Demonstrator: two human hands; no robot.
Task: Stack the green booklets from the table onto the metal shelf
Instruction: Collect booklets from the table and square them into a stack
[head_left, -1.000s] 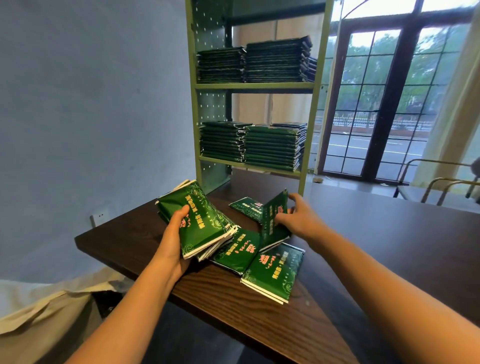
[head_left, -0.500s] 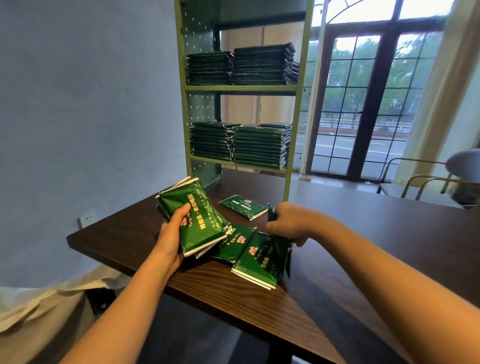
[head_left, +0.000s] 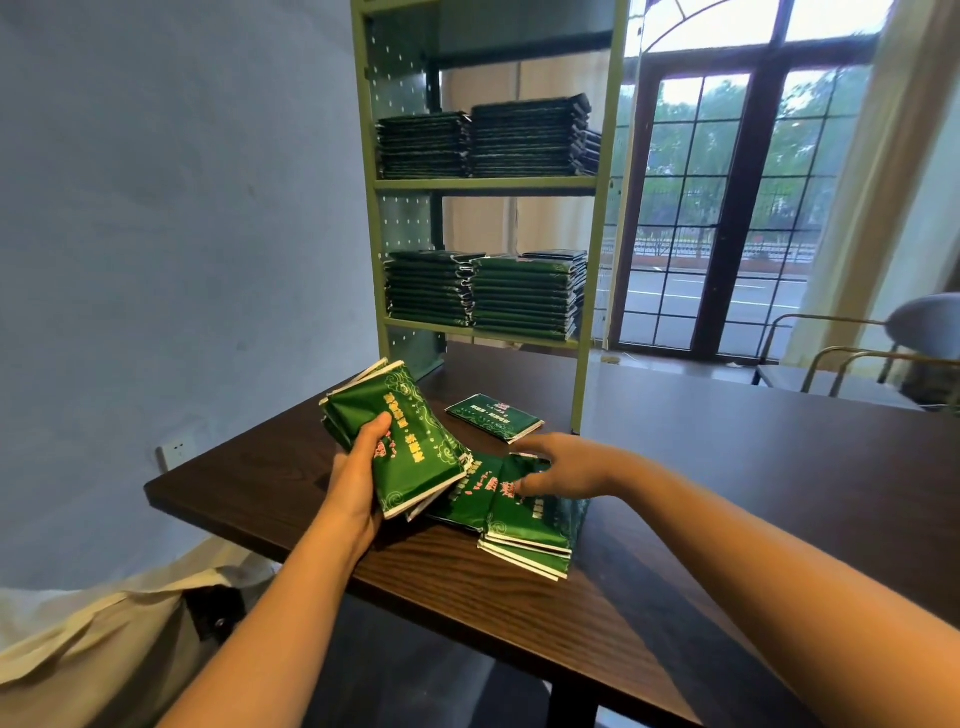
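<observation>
- The bundle of green booklets (head_left: 415, 441) gripped in the left hand (head_left: 358, 483) has two lines of pink characters along the top cover, too blurred to read.
- The pile of booklets (head_left: 530, 525) under the right hand (head_left: 566, 462) has pink characters, partly covered and illegible.
- The single booklet (head_left: 493, 415) on the desk (head_left: 727, 467), just beyond the right hand, carries pale print and a small red mark, too small to read.

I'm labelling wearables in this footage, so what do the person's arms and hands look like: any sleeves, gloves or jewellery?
Both arms are bare. The left forearm and right forearm show no sleeve up to the picture's edge. The left hand and right hand are ungloved. No watch, bracelet, ring or marking shows, though the right hand is slightly blurred.
</observation>
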